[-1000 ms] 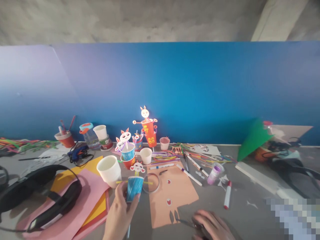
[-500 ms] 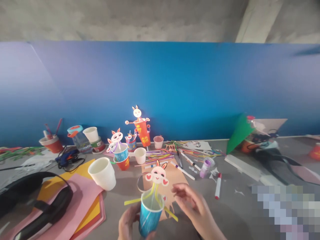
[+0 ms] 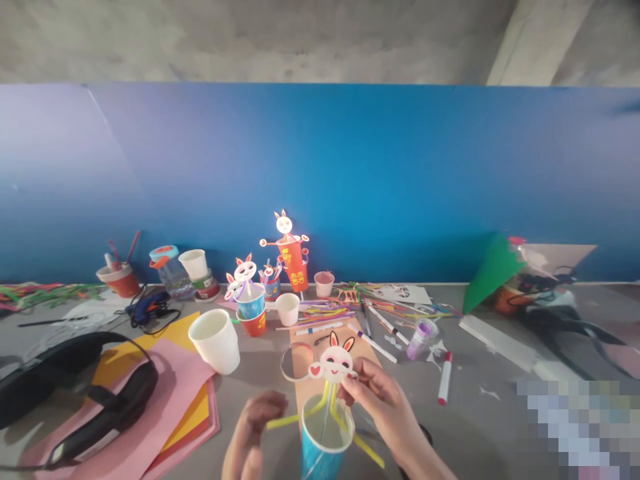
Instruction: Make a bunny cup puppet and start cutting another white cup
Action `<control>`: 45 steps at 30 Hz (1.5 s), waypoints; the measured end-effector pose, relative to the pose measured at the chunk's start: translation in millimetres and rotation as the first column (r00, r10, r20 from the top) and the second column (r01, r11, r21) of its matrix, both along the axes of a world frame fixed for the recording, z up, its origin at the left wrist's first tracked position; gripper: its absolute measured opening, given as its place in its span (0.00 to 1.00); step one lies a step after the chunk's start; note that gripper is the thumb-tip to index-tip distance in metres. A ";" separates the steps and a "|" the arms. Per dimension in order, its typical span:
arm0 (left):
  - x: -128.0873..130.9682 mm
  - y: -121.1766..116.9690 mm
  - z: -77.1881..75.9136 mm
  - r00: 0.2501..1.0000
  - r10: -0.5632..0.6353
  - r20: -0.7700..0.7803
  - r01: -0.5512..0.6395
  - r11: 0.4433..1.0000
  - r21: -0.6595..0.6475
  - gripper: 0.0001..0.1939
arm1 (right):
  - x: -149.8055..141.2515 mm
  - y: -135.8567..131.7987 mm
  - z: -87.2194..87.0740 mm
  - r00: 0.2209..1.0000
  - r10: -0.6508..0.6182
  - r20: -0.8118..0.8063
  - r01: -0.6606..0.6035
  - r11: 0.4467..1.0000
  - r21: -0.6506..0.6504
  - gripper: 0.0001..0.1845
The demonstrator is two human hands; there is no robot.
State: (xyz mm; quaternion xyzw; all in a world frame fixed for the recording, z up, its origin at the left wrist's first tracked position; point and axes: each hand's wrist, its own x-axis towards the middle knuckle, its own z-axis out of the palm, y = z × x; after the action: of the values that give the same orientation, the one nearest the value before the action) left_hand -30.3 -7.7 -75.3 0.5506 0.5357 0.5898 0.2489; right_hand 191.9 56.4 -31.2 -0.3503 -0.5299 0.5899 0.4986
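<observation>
I can't read one word, number or brand for certain on my feed. Well beyond the left hand (image 3: 249,423) and a little to its right, yellow characters stand in two groups on the stack of red cups (image 3: 293,265), too small for me to make out. Nearer that hand, a short red cup (image 3: 254,325) bears yellow marks I can't resolve. Farther off to its left, a jar (image 3: 206,287) has a red and green label, its print blurred. Just left of the right hand (image 3: 383,403), which pinches the paper rabbit (image 3: 334,363), I recognise a red heart (image 3: 315,371) on one paw.
</observation>
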 end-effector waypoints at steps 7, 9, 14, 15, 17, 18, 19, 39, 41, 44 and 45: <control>-11.2 49.8 93.3 0.917 -0.397 -0.034 0.382 0.901 -0.204 0.16 | -7.1 -0.2 11.8 0.999 0.053 -0.008 -0.053 0.999 -0.011 0.20; -1.1 62.8 116.3 0.830 -0.553 -0.068 0.526 0.818 -0.230 0.14 | -10.6 0.1 16.1 0.997 0.071 -0.018 -0.071 0.997 0.007 0.21; 22.6 75.4 133.1 0.729 -0.632 -0.263 0.574 0.774 -0.267 0.07 | -13.2 -1.3 21.2 0.996 0.093 -0.014 -0.093 0.996 0.015 0.21; 24.8 75.6 131.4 0.727 -0.630 -0.271 0.573 0.775 -0.266 0.07 | -12.5 -1.6 21.2 0.996 0.091 0.001 -0.091 0.996 0.021 0.21; 26.4 75.0 127.3 0.737 -0.621 -0.266 0.563 0.782 -0.268 0.07 | -10.8 -1.8 20.8 0.996 0.085 0.034 -0.086 0.996 0.036 0.21; 26.3 74.4 125.5 0.746 -0.614 -0.258 0.555 0.787 -0.270 0.07 | -10.2 -1.7 20.7 0.995 0.082 0.048 -0.084 0.996 0.043 0.21; 25.9 73.6 124.1 0.754 -0.608 -0.248 0.548 0.791 -0.272 0.07 | -9.9 -1.4 20.6 0.995 0.078 0.061 -0.081 0.996 0.045 0.22; 26.6 63.3 115.2 0.815 -0.577 -0.050 0.549 0.797 -0.250 0.11 | -7.2 -6.8 15.9 0.990 -0.035 0.139 0.014 0.988 0.153 0.18; 26.7 63.1 113.6 0.815 -0.578 -0.033 0.555 0.796 -0.243 0.12 | -5.8 -5.7 15.4 0.979 -0.070 0.193 0.031 0.980 0.196 0.17; 26.8 63.4 110.0 0.832 -0.554 -0.028 0.531 0.810 -0.249 0.12 | -3.5 -4.4 17.7 0.945 -0.153 0.289 0.069 0.957 0.280 0.15; 26.9 63.5 108.9 0.837 -0.547 -0.027 0.524 0.814 -0.253 0.12 | -2.6 -4.1 19.2 0.935 -0.175 0.308 0.079 0.951 0.300 0.14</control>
State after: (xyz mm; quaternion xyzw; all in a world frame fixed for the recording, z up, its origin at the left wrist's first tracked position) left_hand -3.4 55.9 33.6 0.6740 0.4366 0.4004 0.4414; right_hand 189.3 52.3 -12.0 -0.4034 -0.6606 0.4072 0.4850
